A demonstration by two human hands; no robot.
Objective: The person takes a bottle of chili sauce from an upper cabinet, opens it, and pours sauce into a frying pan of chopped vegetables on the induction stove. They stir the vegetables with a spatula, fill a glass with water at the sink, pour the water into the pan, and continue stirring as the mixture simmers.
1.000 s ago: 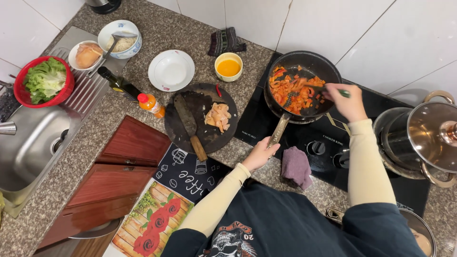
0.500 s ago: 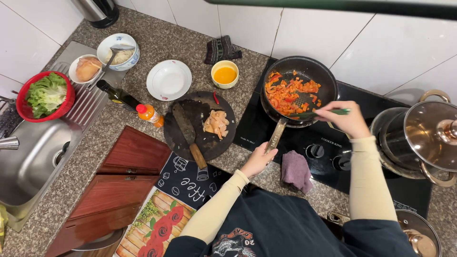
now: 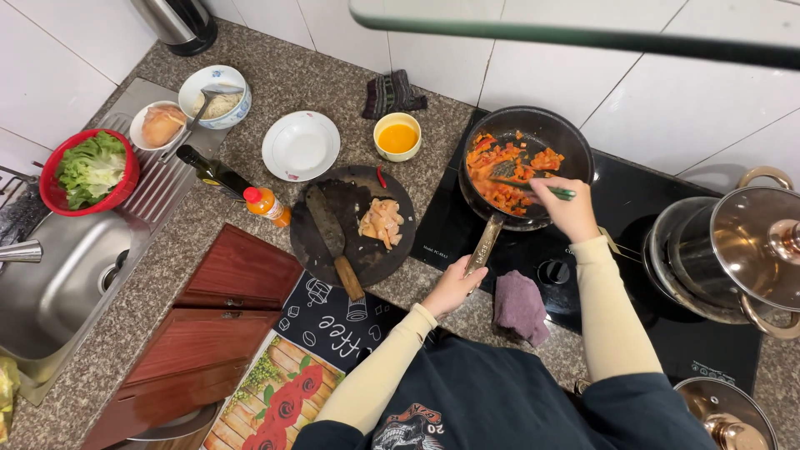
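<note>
A black frying pan (image 3: 570,143) with chopped orange-red vegetables (image 3: 500,171) sits on the black induction hob (image 3: 633,208). My left hand (image 3: 454,286) grips the pan's long handle (image 3: 483,244) at its near end. My right hand (image 3: 567,208) is over the pan's near rim, shut on a green-handled utensil (image 3: 533,187) whose tip lies in the vegetables.
A round dark board (image 3: 346,200) holds a cleaver (image 3: 332,237) and raw meat pieces (image 3: 382,221). Behind it stand a white plate (image 3: 301,146), a yellow cup (image 3: 397,136), bottles (image 3: 237,187). A lidded pot (image 3: 733,250) stands right, a purple cloth (image 3: 521,304) near, the sink (image 3: 50,292) left.
My right hand with the utensil has shifted left and nearer across the pan, stirring the vegetables. My left hand has kept hold of the handle. The view has shifted slightly.
</note>
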